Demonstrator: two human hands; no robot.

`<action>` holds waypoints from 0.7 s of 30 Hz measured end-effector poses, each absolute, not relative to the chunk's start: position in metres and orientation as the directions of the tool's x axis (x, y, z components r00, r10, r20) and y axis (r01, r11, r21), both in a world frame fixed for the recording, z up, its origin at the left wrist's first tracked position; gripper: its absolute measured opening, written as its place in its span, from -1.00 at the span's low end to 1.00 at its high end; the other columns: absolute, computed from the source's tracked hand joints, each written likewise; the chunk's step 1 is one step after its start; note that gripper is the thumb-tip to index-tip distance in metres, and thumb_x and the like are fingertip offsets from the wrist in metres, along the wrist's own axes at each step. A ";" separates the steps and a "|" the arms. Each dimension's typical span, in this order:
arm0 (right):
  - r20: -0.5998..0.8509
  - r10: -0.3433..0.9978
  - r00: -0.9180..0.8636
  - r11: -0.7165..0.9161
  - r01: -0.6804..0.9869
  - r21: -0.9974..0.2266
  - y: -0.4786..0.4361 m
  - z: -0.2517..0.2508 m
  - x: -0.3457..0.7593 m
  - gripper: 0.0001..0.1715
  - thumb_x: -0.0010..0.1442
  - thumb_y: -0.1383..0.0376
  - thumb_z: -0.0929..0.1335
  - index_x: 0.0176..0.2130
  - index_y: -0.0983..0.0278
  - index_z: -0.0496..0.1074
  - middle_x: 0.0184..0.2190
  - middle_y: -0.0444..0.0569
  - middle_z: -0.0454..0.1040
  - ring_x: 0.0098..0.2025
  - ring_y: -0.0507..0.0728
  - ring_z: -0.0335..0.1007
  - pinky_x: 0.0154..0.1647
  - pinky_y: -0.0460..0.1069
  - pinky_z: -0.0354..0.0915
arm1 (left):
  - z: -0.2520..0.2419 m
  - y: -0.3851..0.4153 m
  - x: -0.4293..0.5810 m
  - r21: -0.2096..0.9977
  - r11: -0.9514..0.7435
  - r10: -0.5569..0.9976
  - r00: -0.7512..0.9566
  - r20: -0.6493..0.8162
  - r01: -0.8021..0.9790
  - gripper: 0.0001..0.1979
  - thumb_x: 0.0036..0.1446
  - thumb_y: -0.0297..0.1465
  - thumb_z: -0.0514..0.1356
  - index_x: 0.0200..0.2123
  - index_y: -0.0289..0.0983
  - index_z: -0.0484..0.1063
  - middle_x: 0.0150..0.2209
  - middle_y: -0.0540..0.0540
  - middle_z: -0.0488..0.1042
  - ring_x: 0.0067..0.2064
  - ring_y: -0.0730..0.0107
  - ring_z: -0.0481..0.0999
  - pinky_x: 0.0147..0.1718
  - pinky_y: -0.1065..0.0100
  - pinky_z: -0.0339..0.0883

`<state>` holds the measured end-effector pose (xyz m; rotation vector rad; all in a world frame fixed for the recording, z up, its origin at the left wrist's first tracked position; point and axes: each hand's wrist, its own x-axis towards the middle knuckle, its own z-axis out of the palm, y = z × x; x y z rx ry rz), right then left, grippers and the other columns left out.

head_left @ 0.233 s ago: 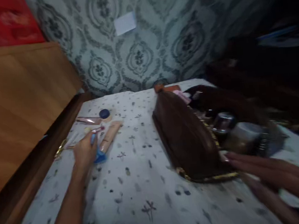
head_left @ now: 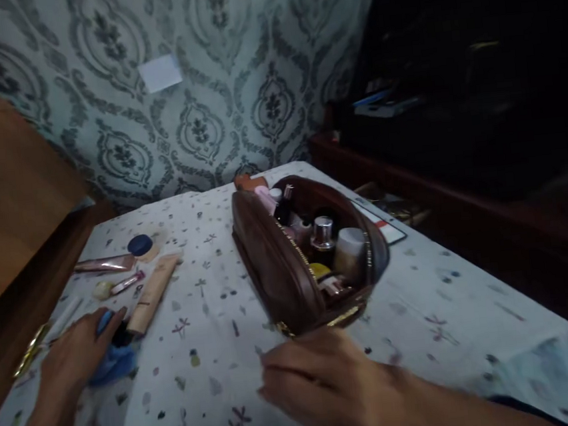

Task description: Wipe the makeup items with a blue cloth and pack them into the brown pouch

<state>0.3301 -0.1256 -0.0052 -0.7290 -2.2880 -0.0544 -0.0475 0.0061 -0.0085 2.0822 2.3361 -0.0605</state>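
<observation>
The brown pouch [head_left: 279,267] lies unzipped mid-counter [head_left: 203,368], its long axis running away toward the wall and its mouth facing right. The right hand [head_left: 325,383] hovers loosely open just before it. The left hand [head_left: 72,360] rests on something blue [head_left: 112,367], perhaps a cloth; grip unclear.

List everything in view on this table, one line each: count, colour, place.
leather zip pouch: one, brown, open, centre of the table
capped bottles: several, silver and white tops, inside the pouch
long plastic tube: one, beige, left of the pouch
flat metallic tube: one, rose-gold, far left
round cap: one, dark blue, beside the flat tube
soft blue item: one, under the left fingers, kind unclear
floral tablecloth: one, white
paper slip: one, white, on the patterned wall
left hand: on the blue item
right hand: empty, in front of the pouch
</observation>
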 end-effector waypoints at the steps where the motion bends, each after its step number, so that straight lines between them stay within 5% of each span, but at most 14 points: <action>1: 0.632 0.482 -0.606 0.847 0.507 -0.159 -0.120 -0.006 0.318 -0.82 0.36 0.35 0.30 -0.31 0.29 0.44 -0.42 -0.11 0.51 -0.51 -0.01 0.36 -0.56 -0.05 0.22 | -0.009 0.007 -0.051 0.005 0.111 0.992 -0.110 -0.060 0.994 -0.48 0.21 0.06 -0.05 -0.25 -0.16 0.55 -0.26 -0.19 0.62 -0.19 -0.08 0.59 -0.25 0.13 0.35; 6: 0.387 0.634 -0.670 0.773 0.559 -0.299 -0.096 -0.018 0.261 -0.71 0.33 0.16 0.34 -0.36 0.28 0.45 -0.37 -0.11 0.53 -0.58 0.01 0.28 -0.64 0.00 -0.11 | -0.011 0.003 -0.053 0.116 0.057 0.993 -0.044 -0.109 0.992 -0.51 0.19 0.05 -0.06 -0.25 -0.16 0.49 -0.37 -0.09 0.58 -0.24 0.08 0.58 -0.28 0.26 0.33; 12: 0.127 0.885 -0.448 0.299 0.336 -0.893 -0.075 -0.050 0.215 -0.92 0.16 0.45 0.39 -0.38 0.31 0.47 -0.44 -0.15 0.48 -0.49 -0.03 0.34 -0.44 -0.12 0.17 | -0.016 -0.003 -0.055 0.230 -0.036 0.996 0.054 -0.072 0.973 -0.50 0.15 0.09 0.02 -0.15 -0.17 0.46 -0.19 -0.07 0.58 -0.10 0.13 0.53 -0.10 0.27 0.32; 15: 0.023 0.913 -0.407 0.125 0.225 -0.966 -0.069 -0.065 0.209 -0.88 0.18 0.48 0.32 -0.36 0.30 0.43 -0.57 -0.23 0.34 -0.57 -0.05 0.30 -0.49 -0.13 0.18 | -0.015 -0.006 -0.059 0.265 -0.048 0.994 0.071 -0.080 0.963 -0.56 0.07 0.01 0.15 -0.13 -0.18 0.44 -0.18 -0.05 0.55 -0.10 0.14 0.50 -0.11 0.26 0.31; 21: -0.025 0.888 -0.459 0.014 0.082 -0.996 -0.067 -0.073 0.217 -0.82 0.23 0.24 0.28 -0.32 0.29 0.40 -0.58 -0.21 0.29 -0.58 0.00 0.33 -0.55 -0.11 0.23 | -0.013 -0.010 -0.059 0.296 -0.022 0.997 0.045 -0.069 0.955 -0.72 0.06 -0.13 0.19 -0.25 -0.19 0.42 -0.29 -0.01 0.50 -0.18 0.18 0.46 -0.22 0.29 0.25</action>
